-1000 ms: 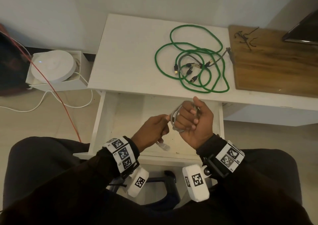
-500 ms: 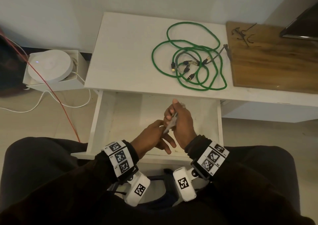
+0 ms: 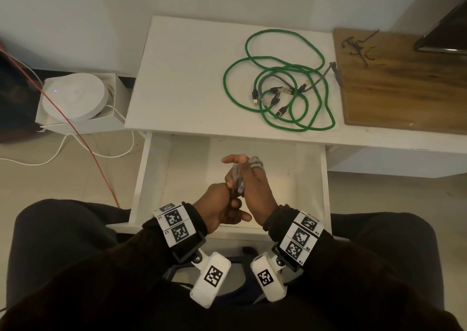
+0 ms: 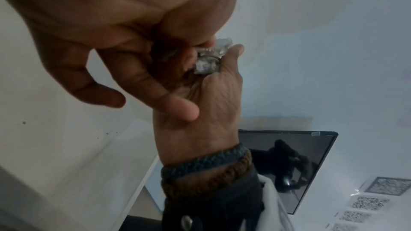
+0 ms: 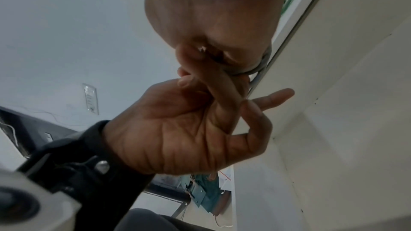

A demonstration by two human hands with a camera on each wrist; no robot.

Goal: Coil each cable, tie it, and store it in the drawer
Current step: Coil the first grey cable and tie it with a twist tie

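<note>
I keep both hands together above the open drawer (image 3: 324, 179), near its front middle, so that the finished bundle can go down into it with a short move. My right hand (image 3: 255, 186) holds the grey cable (image 3: 255, 164), whose loops go around its fingers; the fingers are curled on the coil and work as a form that keeps the loops the same size. My left hand (image 3: 219, 208) pinches the loose end of this cable, thumb and first fingers clamped on it close against the right palm, while its other fingers stay apart and relaxed. In the left wrist view I see the clear plug (image 4: 208, 59) squeezed between the two hands. I judge that the coiling is almost finished and the tying comes next. The green cable (image 3: 278, 77) lies in loose loops on the tabletop, toward its right edge, mixed with a thinner grey cable (image 3: 317, 79) and several plugs; they wait for their turn. Small dark ties (image 3: 357, 45) lie on the wooden board (image 3: 404, 90) at the far right corner, within reach.
</note>
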